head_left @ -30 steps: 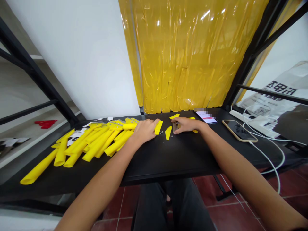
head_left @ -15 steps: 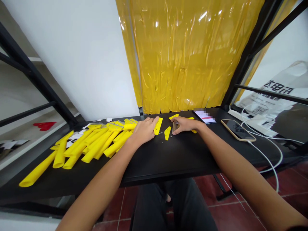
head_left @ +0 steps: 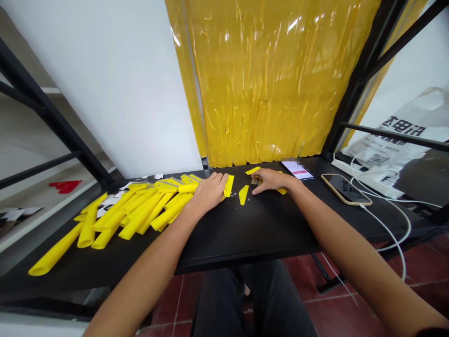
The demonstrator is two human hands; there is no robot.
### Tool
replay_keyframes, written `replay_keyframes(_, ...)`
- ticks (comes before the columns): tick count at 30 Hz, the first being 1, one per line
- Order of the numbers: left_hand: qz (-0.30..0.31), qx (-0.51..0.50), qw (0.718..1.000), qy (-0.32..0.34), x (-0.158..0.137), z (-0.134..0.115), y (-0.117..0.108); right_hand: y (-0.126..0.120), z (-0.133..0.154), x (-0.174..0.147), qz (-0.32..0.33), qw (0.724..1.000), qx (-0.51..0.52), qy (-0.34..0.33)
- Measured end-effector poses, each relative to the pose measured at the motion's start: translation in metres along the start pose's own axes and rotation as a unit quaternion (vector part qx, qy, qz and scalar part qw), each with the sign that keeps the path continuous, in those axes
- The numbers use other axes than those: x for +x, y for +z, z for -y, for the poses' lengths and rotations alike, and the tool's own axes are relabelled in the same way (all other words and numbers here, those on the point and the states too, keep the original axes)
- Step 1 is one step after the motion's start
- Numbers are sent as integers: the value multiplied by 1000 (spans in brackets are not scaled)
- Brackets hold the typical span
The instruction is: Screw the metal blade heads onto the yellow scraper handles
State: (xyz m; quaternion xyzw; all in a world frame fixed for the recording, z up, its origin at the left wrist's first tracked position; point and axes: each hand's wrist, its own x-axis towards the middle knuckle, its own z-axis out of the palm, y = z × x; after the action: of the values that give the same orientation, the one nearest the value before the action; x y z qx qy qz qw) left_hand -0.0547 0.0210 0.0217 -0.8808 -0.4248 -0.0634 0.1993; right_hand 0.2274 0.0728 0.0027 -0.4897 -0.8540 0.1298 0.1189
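My left hand (head_left: 211, 191) is closed with its fingers curled over a yellow plate (head_left: 229, 186), which shows past the fingertips. Just right of it, my right hand (head_left: 268, 181) hovers low over the tabletop, its thumb apart from the fingers. A small greyish-brown flat piece (head_left: 255, 180) shows between finger and thumb, seemingly not pinched. Between the hands lies a pointed yellow plate (head_left: 243, 194) with small holes. Tiny metal bits, perhaps screws (head_left: 233, 194), lie near it. Other yellow pieces (head_left: 252, 170) are behind and partly under my right hand.
Several yellow tubular handles with flat heads (head_left: 140, 206) are heaped on the left of the black table (head_left: 224, 243). At the right are a lit phone (head_left: 297, 169), a second phone (head_left: 345, 189) with a white cable (head_left: 382, 224), and a plastic bag (head_left: 403, 135). Yellow strip curtain (head_left: 273, 84) hangs behind.
My right thumb has moved away from the fingers and off the greyish flat piece, opening the grip. My left hand has shifted slightly and still covers part of the yellow plate.
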Motion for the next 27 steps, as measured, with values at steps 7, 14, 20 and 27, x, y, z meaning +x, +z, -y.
replay_keyframes(7, -11, 4, 1000, 26, 0, -3, -2, 8, 2, 4, 9, 999, -25, 40)
replay_keyframes(14, -18, -7, 999, 32, 0, -3, -3, 3, 0, 3, 32, 999, 19, -36)
replay_keyframes(20, -20, -10, 999, 41, -1, -3, -5, 3, 0, 1, 36, 999, 28, -11)
replay_keyframes(27, -31, -14, 998, 50, 0, -1, -1, -7, 8, -6, 41, 999, 5, -1)
